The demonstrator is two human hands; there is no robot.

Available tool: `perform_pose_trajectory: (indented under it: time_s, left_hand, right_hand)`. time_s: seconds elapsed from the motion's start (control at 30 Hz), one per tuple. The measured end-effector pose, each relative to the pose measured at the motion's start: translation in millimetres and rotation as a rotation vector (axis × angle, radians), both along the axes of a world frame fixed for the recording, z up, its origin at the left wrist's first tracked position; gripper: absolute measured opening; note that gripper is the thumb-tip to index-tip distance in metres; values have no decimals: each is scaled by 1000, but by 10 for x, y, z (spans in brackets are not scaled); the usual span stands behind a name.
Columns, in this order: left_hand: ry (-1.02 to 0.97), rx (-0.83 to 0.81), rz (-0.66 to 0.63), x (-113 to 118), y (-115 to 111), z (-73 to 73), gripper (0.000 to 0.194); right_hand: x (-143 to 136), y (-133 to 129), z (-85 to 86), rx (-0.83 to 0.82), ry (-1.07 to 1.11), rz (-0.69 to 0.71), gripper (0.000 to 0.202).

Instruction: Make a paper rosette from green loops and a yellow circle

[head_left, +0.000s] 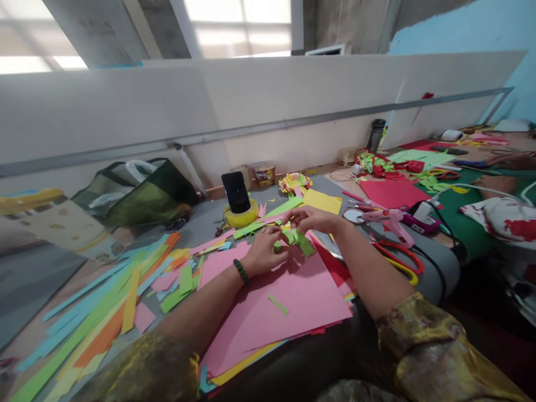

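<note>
My left hand (266, 251), with a dark beaded bracelet at the wrist, is over a stack of pink paper sheets (310, 301). Its fingers curl in against a bundle of cut green paper strips (302, 241). My right hand (314, 219) reaches in from the other side, its bent fingers pinching the top of the same green strips. Fingertips of both hands partly hide the paper. A small loose green strip (278, 304) lies on the pink sheet below them.
Long colored paper strips (113, 301) spread at left. A phone (235, 192) stands in a yellow tape roll (243, 216). A paper flower (295, 183) sits behind. Right are a pink glue gun (393, 223), red-handled scissors (402, 254) and a co-worker's hand (496, 186). A green bag (138, 192) stands back left.
</note>
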State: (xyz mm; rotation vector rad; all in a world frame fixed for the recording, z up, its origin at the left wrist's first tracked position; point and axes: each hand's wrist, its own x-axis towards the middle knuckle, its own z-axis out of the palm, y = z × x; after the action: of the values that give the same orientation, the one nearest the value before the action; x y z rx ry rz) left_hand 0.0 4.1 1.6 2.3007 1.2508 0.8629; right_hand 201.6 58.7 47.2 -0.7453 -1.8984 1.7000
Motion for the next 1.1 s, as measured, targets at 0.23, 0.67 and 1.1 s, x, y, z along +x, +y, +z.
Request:
perform_pose_trajectory:
  time_s: [0.23, 0.67, 1.1]
  left_hand:
    - [-113, 3, 181, -127, 88, -35, 23]
    - [-349, -201, 93, -79, 27, -34, 42]
    - [-627, -125, 64, -30, -73, 86, 18]
  right_hand:
    - [-29, -52, -6, 154, -280, 10, 21]
    - [-139, 64, -202, 414, -246, -262, 36]
    - [-280, 14, -249, 579, -110, -426, 14]
